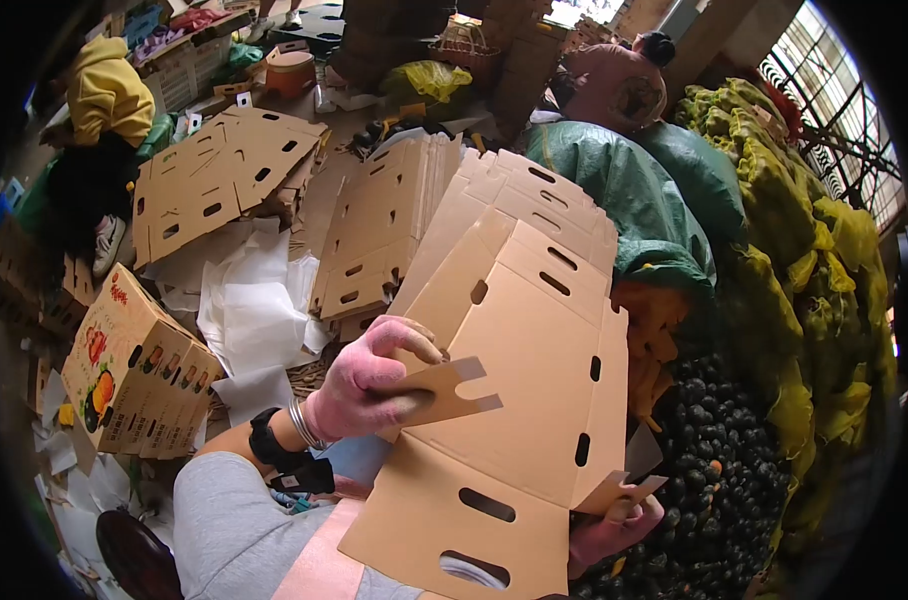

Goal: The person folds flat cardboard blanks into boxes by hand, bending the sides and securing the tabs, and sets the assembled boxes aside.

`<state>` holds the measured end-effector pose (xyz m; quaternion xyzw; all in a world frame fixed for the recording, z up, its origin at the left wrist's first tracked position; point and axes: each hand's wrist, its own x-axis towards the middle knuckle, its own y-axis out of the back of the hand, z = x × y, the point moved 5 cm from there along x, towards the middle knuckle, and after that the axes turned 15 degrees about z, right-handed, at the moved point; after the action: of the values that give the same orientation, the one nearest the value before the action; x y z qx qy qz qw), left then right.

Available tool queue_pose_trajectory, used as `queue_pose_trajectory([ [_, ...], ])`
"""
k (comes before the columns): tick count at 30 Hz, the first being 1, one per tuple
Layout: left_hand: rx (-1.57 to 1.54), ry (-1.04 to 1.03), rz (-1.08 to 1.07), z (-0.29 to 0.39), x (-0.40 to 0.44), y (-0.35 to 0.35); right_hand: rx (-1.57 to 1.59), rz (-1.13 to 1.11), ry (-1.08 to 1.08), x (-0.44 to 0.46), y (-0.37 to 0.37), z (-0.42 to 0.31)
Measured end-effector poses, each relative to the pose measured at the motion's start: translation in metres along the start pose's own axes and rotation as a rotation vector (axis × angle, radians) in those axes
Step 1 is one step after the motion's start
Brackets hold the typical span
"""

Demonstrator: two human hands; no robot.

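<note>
Across my lap lies a partly folded cardboard box blank (519,380), plain brown inside, with oval hand slots in its panels. My left hand (359,390), in a pink glove, pinches a notched corner flap on the blank's left side, which stands up from the panel. On the opposite side my right hand (609,535), gloved the same way, has its fingers closed around another notched flap. Part of that hand is hidden behind the cardboard. The near end panel (434,530), with two slots, rests over my legs.
Flat cardboard stacks (379,220) lie ahead, with white paper sheets (259,300) and a printed carton (139,370) to the left. At right are a heap of dark round produce (704,450), green sacks (614,180) and yellow mesh bags (774,200). Two people sit farther off.
</note>
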<state>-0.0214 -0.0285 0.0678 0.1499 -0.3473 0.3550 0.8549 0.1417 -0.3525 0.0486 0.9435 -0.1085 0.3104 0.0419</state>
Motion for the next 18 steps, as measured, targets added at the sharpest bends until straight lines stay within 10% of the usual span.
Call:
queue_pose_trajectory([
  [4,-0.138,0.011,-0.478,0.023,-0.039,-0.024,0.237,-1.406,0.664,-0.059,0.013,0.035],
  [5,-0.271,0.056,-0.576,0.022,-0.045,-0.023,0.564,-1.448,0.361,-0.05,0.004,0.022],
  [6,-0.379,0.096,-0.593,0.021,-0.044,-0.02,0.885,-1.448,0.042,-0.042,-0.01,0.003],
  [12,-0.307,0.082,-0.53,-0.001,-0.046,-0.027,0.516,-0.667,-0.347,-0.061,-0.032,-0.009],
  [14,-0.41,0.474,-0.296,-0.028,-0.064,-0.033,0.647,-0.516,-0.719,-0.063,-0.031,0.047],
  [18,-0.019,0.297,0.036,-0.055,-0.064,-0.038,0.158,-0.297,-0.097,-0.056,-0.066,0.021],
])
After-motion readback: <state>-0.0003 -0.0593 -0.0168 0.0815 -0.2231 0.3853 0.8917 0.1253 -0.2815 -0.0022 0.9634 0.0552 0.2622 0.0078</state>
